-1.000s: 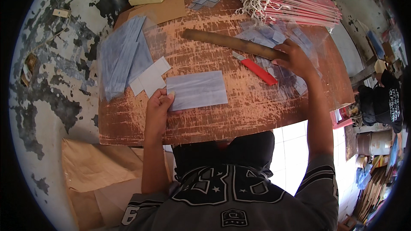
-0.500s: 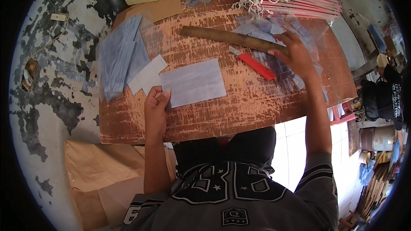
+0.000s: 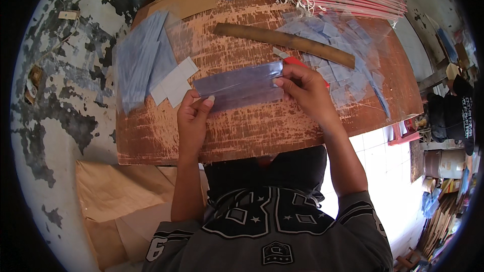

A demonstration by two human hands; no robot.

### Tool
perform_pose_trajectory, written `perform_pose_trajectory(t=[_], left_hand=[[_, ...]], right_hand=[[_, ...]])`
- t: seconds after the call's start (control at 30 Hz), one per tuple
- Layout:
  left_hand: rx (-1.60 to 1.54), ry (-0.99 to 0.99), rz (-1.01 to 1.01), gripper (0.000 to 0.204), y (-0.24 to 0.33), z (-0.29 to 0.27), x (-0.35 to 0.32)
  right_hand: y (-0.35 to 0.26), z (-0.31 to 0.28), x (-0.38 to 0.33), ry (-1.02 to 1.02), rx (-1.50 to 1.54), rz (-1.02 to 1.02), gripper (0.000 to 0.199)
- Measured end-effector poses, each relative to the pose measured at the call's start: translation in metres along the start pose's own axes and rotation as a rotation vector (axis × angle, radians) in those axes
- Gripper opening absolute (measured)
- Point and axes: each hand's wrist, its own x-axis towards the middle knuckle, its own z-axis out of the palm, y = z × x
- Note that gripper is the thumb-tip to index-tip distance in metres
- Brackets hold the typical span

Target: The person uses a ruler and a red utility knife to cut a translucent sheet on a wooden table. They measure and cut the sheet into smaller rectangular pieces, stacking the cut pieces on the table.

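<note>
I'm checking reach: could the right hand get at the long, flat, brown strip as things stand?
Probably yes: the strip lies uncovered just beyond the right hand, though that hand grips the translucent bluish plastic sheet and would likely need to let go first.

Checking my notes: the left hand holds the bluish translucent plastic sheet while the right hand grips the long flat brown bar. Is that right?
Not quite: in the head view, the right hand holds the right end of the bluish translucent plastic sheet; the long flat brown bar lies ungripped beyond it. The left hand does hold the sheet.
</note>
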Motion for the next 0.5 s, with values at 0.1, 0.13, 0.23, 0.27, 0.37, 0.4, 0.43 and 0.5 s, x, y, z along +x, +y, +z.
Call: perform_pose_trajectory(t=[0.1, 0.13, 0.23, 0.27, 0.37, 0.4, 0.43, 0.5], left_hand=[[0.226, -0.088, 0.069, 0.013, -0.003, -0.009, -0.005], [0.273, -0.103, 0.073, 0.015, -0.002, -0.008, -0.007], [0.344, -0.115, 0.084, 0.019, 0.001, -0.006, -0.01], [0.361, -0.115, 0.089, 0.02, 0.003, -0.005, -0.01], [0.446, -0.125, 0.119, 0.025, 0.012, -0.005, -0.012], [0.478, -0.125, 0.14, 0.025, 0.014, -0.005, -0.012], [0.51, -0.125, 0.161, 0.026, 0.016, -0.005, -0.012], [0.503, -0.125, 0.132, 0.025, 0.023, -0.003, -0.012]], right_hand=[[0.016, 0.0, -0.004, 0.043, 0.013, -0.109, 0.012], [0.02, -0.002, -0.005, 0.043, -0.008, -0.105, 0.012], [0.028, -0.002, -0.009, 0.034, -0.012, -0.103, 0.014], [0.029, -0.001, -0.01, 0.03, -0.004, -0.104, 0.014], [0.03, -0.001, -0.014, 0.035, 0.045, -0.08, 0.016], [0.03, -0.001, -0.014, 0.044, 0.016, -0.083, 0.016], [0.029, 0.0, -0.015, 0.053, -0.013, -0.085, 0.016], [0.026, 0.0, -0.017, 0.064, -0.106, -0.087, 0.017]])
